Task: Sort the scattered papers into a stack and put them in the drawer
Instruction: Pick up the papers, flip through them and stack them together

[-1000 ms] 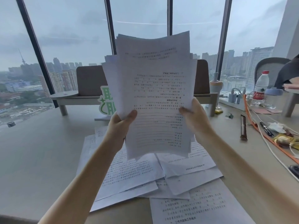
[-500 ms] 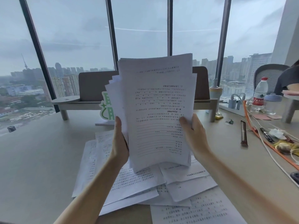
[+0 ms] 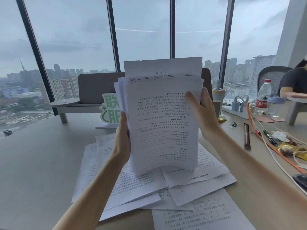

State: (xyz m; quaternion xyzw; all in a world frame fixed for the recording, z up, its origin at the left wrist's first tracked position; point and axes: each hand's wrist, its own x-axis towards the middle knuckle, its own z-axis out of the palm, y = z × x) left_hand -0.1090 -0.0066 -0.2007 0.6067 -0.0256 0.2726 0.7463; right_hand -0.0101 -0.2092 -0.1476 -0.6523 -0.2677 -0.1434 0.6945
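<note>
Papers: my half-built stack (image 3: 163,123) stands upright in both hands above the tabletop (image 3: 38,163), bottom edge resting on or just over the loose sheets (image 3: 132,185) fanned out beneath. Going left to right: my left hand (image 3: 122,138) grips the stack's left edge, fingers behind it out of view. Stack is uneven, several sheets sticking out at top and left, lower edge bowed. My right hand (image 3: 203,110) pinches the upper right edge, thumb on the front page. Handling: light, floppy, slick sheet on sheet; single pages will slide out if my grip loosens. Best hold is both long edges, then tap the bottom square. No drawer in view. Water bottle (image 3: 264,97) and cables (image 3: 269,146) far right, well apart.
</note>
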